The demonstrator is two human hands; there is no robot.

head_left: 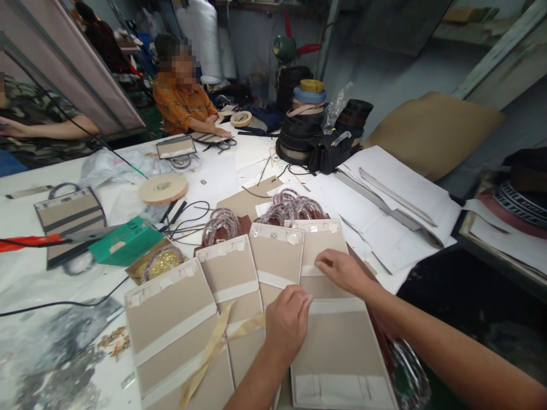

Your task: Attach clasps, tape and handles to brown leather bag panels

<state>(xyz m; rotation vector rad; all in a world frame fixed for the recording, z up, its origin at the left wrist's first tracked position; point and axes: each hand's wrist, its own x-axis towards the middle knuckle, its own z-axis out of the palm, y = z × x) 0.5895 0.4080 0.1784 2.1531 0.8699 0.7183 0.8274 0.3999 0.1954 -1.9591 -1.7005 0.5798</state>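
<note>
My left hand is closed, thumb against the fingers, above the edge of a beige bag panel with white strips across it. My right hand is also closed in a pinch, over the upper part of the same row of panels. Anything between the fingers of either hand is too small to make out. More beige panels lie fanned out to the left, among them a large panel. A crumpled yellowish paper strip lies across them. Coiled clear-and-brown handles sit behind the panels.
A green box, a tape roll and scissors with orange handles are on the left. Paper sheets and a black bag stand right and behind. A co-worker in an orange shirt sits across the table.
</note>
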